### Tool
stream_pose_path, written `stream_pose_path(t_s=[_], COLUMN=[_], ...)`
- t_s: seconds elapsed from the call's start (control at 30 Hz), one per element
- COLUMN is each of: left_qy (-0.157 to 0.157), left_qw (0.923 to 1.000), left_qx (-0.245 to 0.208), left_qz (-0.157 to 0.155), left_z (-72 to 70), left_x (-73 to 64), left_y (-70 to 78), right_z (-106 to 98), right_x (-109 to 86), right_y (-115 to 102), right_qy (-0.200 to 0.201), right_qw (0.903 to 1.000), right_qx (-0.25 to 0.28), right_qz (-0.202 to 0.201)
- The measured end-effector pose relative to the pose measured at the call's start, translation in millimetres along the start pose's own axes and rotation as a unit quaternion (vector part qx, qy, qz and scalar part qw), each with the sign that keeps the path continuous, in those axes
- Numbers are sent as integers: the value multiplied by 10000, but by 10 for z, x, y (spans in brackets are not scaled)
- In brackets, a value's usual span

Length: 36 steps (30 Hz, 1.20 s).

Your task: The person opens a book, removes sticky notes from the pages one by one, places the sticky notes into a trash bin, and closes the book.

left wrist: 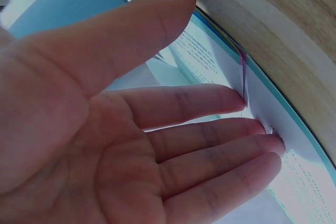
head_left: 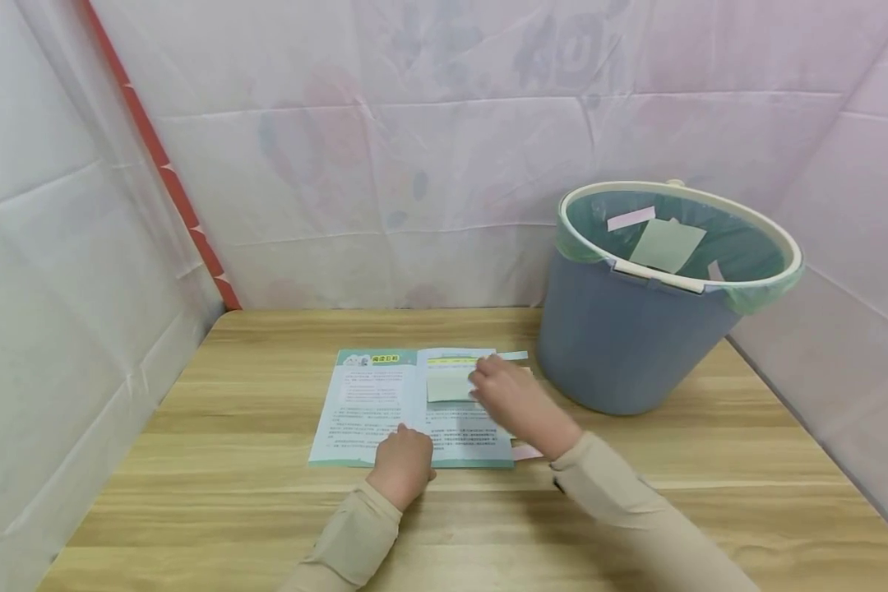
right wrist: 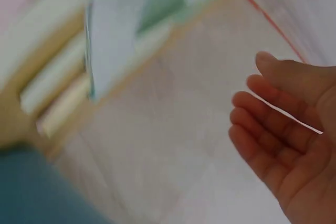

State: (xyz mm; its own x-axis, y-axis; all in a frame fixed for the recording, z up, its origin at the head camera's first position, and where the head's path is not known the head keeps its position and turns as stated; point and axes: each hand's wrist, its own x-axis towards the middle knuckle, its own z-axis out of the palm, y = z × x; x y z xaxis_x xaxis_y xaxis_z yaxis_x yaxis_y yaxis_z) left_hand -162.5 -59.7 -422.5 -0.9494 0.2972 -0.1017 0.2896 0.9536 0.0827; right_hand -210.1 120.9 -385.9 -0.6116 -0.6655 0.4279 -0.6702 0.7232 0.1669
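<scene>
An open booklet (head_left: 366,415) with printed pages and a teal border lies on the table. My left hand (head_left: 402,460) rests at its lower edge near the middle; in the left wrist view its extended fingers (left wrist: 210,156) touch the page. Over the upper part of the right page is my right hand (head_left: 518,403), partly covering a pale green sticky note (head_left: 447,386) there. The right wrist view shows that hand's fingers (right wrist: 262,124) loosely bent, with nothing between them. A blue tab (head_left: 514,355) and a pink tab (head_left: 525,451) stick out from the booklet's right side.
A blue-grey bin (head_left: 607,345) with a green liner stands at the right back of the wooden table (head_left: 252,362). Inside it are a pale green sheet (head_left: 668,245) and a pink strip (head_left: 631,218). White printed sheeting (head_left: 451,189) hangs behind and at both sides.
</scene>
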Motion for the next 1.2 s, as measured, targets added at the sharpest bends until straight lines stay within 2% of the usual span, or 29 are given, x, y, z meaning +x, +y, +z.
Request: stream_pose_path(t_s=[0.1,0.23,0.53,0.77,0.93,1.2], left_qy=[-76,-162,-34,-23,51,169], left_qw=[10000,9998,9998,9998,9998,9996], left_qx=[40,57,208,163,147,159], left_qz=[-18,-33,41,-103,-150,-158], left_z=[17,36,42,61,62,45], left_x=[14,34,42,45,32,15], left_y=[19,53,78,61,46,19], right_z=[224,379,438,433,398,397], right_x=[92,182,219,231,245,263], right_y=[-129,-177,-122,-96,-71,-12], right_qy=[-814,-1201,-1345,-1419,-1336,-752], right_qw=[9958,9890,9855,9837,9830,9859], right_qx=[-420,-821,-836,-645,-545,-527], right_qz=[9,280,601,901,1140,1402])
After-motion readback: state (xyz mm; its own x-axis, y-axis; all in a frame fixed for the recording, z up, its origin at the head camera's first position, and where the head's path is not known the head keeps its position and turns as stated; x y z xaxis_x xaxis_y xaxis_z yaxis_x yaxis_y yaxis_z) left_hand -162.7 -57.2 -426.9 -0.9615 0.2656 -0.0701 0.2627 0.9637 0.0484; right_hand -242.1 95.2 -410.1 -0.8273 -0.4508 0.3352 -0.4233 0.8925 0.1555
